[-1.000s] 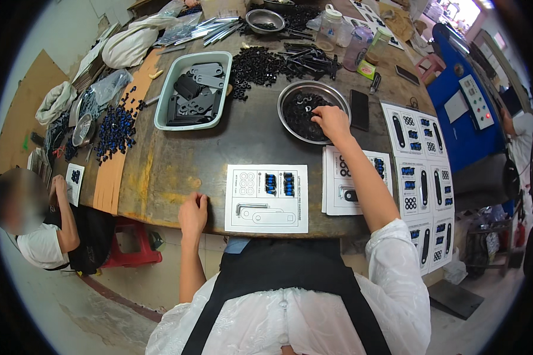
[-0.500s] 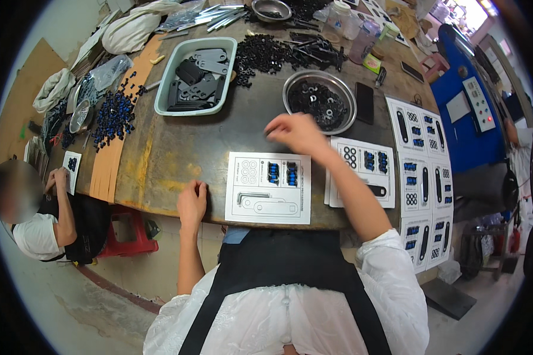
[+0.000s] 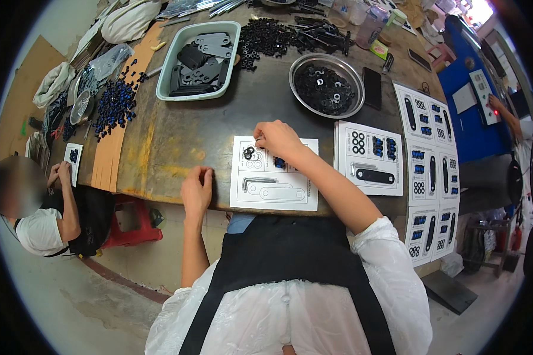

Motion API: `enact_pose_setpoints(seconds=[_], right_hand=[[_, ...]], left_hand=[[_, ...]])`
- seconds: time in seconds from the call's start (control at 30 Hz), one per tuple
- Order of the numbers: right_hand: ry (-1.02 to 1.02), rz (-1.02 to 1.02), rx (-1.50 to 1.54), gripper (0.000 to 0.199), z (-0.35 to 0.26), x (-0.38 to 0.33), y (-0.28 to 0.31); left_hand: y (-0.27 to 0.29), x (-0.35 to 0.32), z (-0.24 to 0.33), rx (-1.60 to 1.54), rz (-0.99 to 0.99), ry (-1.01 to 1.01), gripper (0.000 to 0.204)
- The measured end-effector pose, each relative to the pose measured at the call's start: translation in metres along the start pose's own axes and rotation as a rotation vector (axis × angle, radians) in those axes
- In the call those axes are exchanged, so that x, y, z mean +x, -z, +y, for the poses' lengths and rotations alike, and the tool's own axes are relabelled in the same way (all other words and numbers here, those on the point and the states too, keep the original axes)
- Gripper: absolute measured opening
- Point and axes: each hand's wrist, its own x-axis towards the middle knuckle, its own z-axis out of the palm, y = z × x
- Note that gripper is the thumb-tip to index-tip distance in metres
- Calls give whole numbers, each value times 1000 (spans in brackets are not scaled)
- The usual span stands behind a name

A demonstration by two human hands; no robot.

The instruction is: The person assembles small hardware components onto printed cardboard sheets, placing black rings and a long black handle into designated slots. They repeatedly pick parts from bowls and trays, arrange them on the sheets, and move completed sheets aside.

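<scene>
A white printed card (image 3: 272,200) lies at the table's front edge, bearing outlines of rings, keys and a flat bar. My right hand (image 3: 278,139) is over its upper part, fingertips pinched on black washers, partly hidden by the fingers. Beside those fingertips, several black washers (image 3: 249,153) rest on the printed ring outlines. Blue-and-black bolts (image 3: 279,162) show on the card under my right wrist; the rest are hidden. Left of the card, my left hand (image 3: 196,188) rests at the table edge, loosely curled, fingers apart and holding nothing.
A steel bowl (image 3: 354,111) of black washers stands beyond the card. Farther left is a pale green tub (image 3: 160,89) of dark flat bars. Filled cards (image 3: 370,127) lie to the right. Blue-black bolts (image 3: 114,112) are heaped at left, near a seated person (image 3: 44,225).
My right hand has moved from near the steel bowl back to the card. Black washers now sit on its ring outlines. My left hand stays by the table edge.
</scene>
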Motion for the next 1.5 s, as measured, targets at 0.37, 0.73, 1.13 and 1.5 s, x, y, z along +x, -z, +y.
enact_pose_setpoints(seconds=[0.37,0.73,1.13,1.5], right_hand=[[144,258,-93,7,-23,-32,4],[274,315,-294,17,-13,-77,-28],[239,401,-207,24,-20,-89,-33],[312,394,-235,14,-19,-53,-16]], left_hand=[[-29,11,63,210,-73,-433,15],[-31,9,58,150,-80,-389,12],[-34,7,60,87,-112,-357,14],[-31,29,62,161,-98,-379,18]])
